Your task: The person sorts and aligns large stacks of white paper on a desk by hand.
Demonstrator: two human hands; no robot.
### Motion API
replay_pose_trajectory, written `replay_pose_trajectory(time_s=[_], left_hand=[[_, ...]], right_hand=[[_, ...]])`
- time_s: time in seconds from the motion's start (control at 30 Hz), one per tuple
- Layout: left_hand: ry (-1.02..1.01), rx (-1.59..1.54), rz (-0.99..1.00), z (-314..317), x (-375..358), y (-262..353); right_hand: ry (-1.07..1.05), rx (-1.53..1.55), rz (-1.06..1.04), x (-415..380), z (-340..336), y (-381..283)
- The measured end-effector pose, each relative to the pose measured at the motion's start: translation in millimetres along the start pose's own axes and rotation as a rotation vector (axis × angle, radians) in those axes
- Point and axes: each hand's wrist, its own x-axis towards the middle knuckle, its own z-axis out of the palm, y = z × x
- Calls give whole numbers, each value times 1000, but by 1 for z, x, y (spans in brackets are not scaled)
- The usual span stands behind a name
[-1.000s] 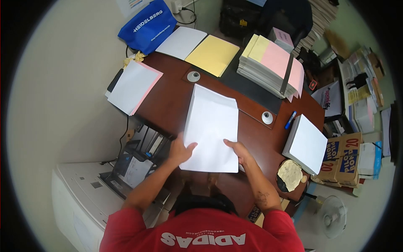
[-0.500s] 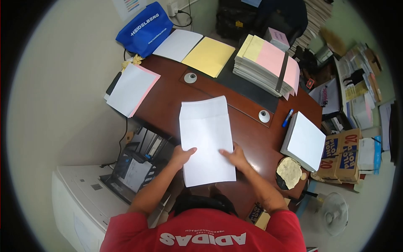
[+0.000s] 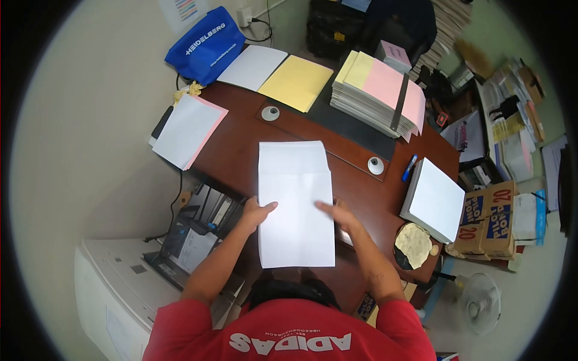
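A sheaf of white paper [image 3: 295,222] is between my two hands over the near side of the brown desk [image 3: 235,144]. Its far end shows a second, slightly offset edge. My left hand [image 3: 257,214] grips the left side, thumb on top and fingers beneath. On the right side my right hand [image 3: 338,213] holds it the same way, its thumb lying on the top sheet. The fingers under the paper are mostly hidden.
To the right are a white paper stack [image 3: 435,201], a blue marker [image 3: 409,168] and a round pad [image 3: 413,246]. Farther back lie a strapped pink-and-yellow stack [image 3: 373,90], yellow sheets [image 3: 296,83] and a blue bag [image 3: 205,47]. A printer [image 3: 114,289] stands at left.
The sheaf's far end has come down a little and its edges look squarer. Both hands have shifted slightly up along its sides, still holding it.
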Motion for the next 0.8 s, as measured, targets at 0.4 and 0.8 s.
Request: replay_pose_trajectory(time_s=[0.4,0.8], left_hand=[[-27,-50,34,8,1,75],[111,207,395,-5,64,17]], right_hand=[[256,-269,37,60,28,-21],[132,221,-11,56,3,-25]])
